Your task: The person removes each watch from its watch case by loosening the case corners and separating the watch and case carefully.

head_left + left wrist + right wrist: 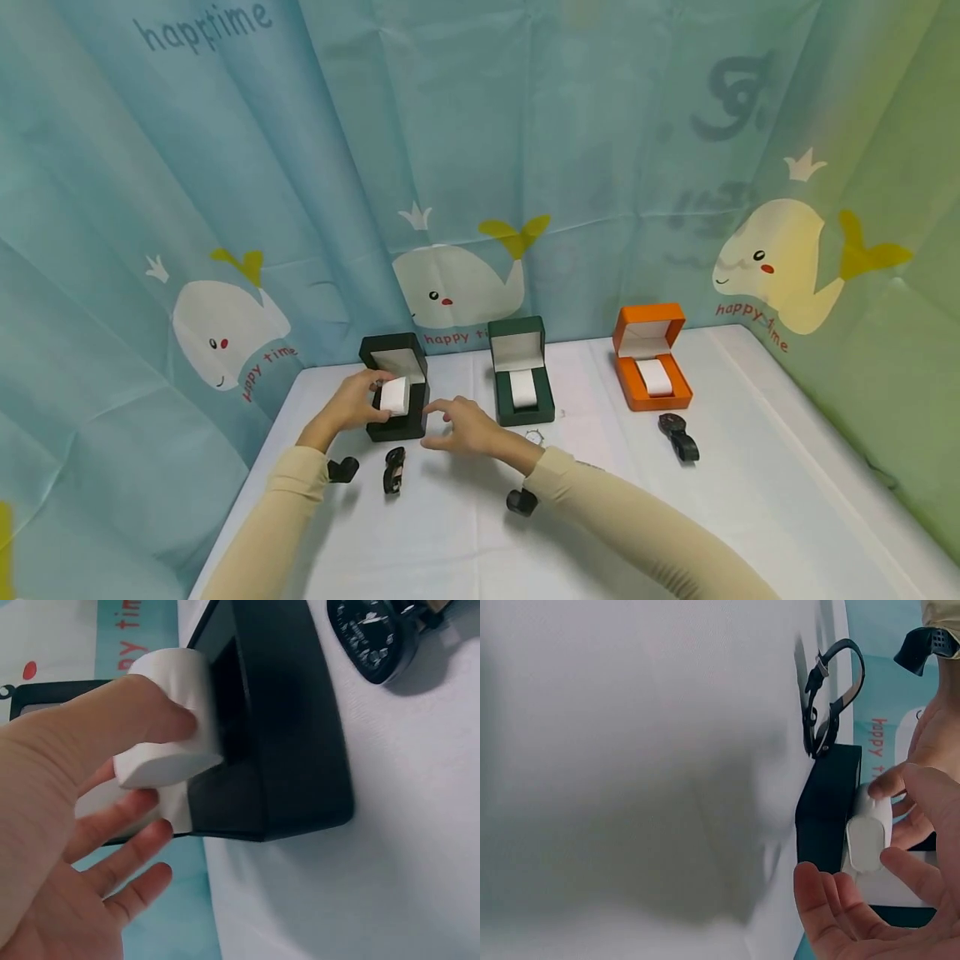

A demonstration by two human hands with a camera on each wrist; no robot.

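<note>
My left hand (351,405) pinches a white watch cushion (395,397) at the open black watch box (402,430) on the left. In the left wrist view, the thumb lies across the cushion (169,765), which sits partly out of the box's dark interior (229,712). To the right of that box hovers my right hand (468,427), fingers spread and loosely bent, holding nothing. Its fingers are near the cushion (867,844) in the right wrist view. In front of the black box lies a dark-strapped watch (393,471), its black dial (367,637) showing in the left wrist view.
An open green watch box (525,416) and an open orange one (660,403) stand along the back, each with a white cushion inside. A silver watch (534,436) lies near the green box, partly hidden. A black watch (678,437) lies before the orange box.
</note>
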